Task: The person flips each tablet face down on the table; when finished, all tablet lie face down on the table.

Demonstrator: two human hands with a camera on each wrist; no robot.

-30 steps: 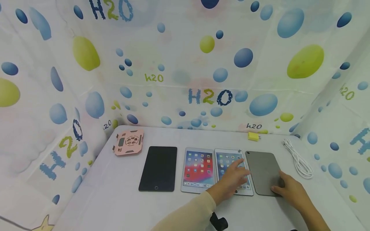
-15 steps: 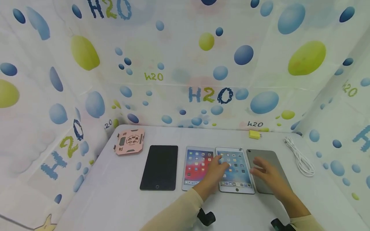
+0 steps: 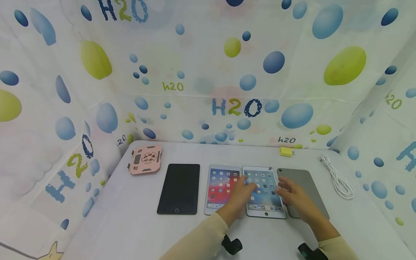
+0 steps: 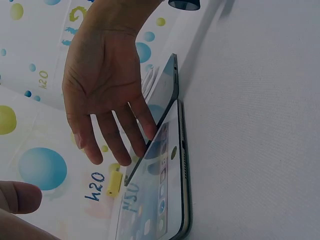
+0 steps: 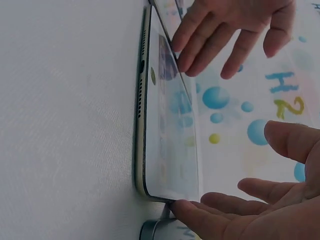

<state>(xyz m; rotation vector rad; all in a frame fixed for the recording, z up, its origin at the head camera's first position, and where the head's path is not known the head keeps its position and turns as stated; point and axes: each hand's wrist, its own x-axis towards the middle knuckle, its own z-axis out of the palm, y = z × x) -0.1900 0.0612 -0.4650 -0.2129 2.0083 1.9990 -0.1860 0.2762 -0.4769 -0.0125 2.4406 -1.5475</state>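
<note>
Four tablets would be several; a white tablet with a lit-looking home screen [image 3: 264,196] lies face up between the two hands. My left hand [image 3: 238,196] is at its left edge, fingers spread and reaching over a second white tablet [image 3: 217,184] with a red and blue screen. On the other side, my right hand [image 3: 295,199] has its relaxed fingers right at the tablet's right edge, above a grey tablet [image 3: 313,189] lying back up. In the right wrist view, right fingertips [image 5: 187,210] meet the tablet's lower corner. Neither hand curls round anything.
A black tablet [image 3: 178,189] lies to the left, with a pink square plate with cut-outs [image 3: 146,160] behind it. At the back right are a yellow plug adapter [image 3: 286,151] and a coiled white cable [image 3: 336,177]. A printed curtain [image 3: 195,72] surrounds the white table [image 3: 130,224].
My right hand has left the grey tablet's right edge and moved left to the white tablet's right edge. The left hand has shifted left, from over that tablet to its left edge.
</note>
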